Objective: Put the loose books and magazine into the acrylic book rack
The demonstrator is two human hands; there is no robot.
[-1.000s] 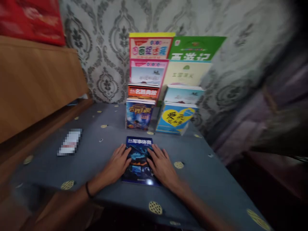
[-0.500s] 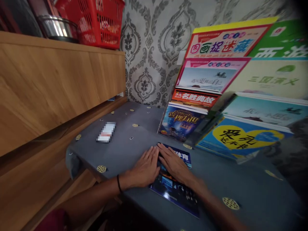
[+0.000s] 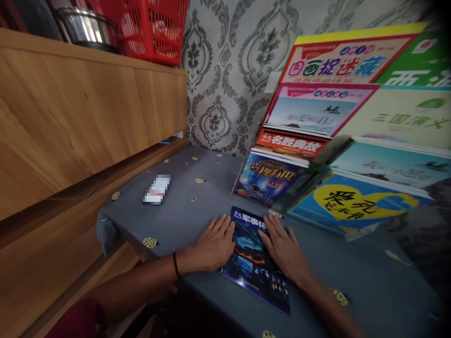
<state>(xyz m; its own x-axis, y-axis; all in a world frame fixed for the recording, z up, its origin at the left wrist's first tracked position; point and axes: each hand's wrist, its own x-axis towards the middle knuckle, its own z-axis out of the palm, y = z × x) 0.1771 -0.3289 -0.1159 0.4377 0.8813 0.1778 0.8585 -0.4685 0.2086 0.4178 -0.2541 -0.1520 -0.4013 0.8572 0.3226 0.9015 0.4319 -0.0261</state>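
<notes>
A dark blue book (image 3: pixel 246 263) with white lettering along its top lies flat on the table, cover up. My left hand (image 3: pixel 216 241) rests on its left edge, fingers stretched out and pointing away from me; a black band circles that wrist. Across the book's right side lies my right hand (image 3: pixel 283 244), palm down with the fingers spread, covering part of the title. Neither hand grips anything. The lower part of the cover shows between and below my hands.
A tiered rack of upright books stands at the back right, with a blue and yellow book (image 3: pixel 348 202) lowest. A blurred phone (image 3: pixel 157 189) lies on the grey tablecloth (image 3: pixel 183 220). Along the left runs a wooden cabinet (image 3: pixel 98 108) bearing a red basket (image 3: pixel 155 33) and a metal pot (image 3: pixel 88 28).
My right hand has slid rightward across the cover, from beside my left hand to the book's right edge, uncovering the title and picture. My left hand stays at the left edge.
</notes>
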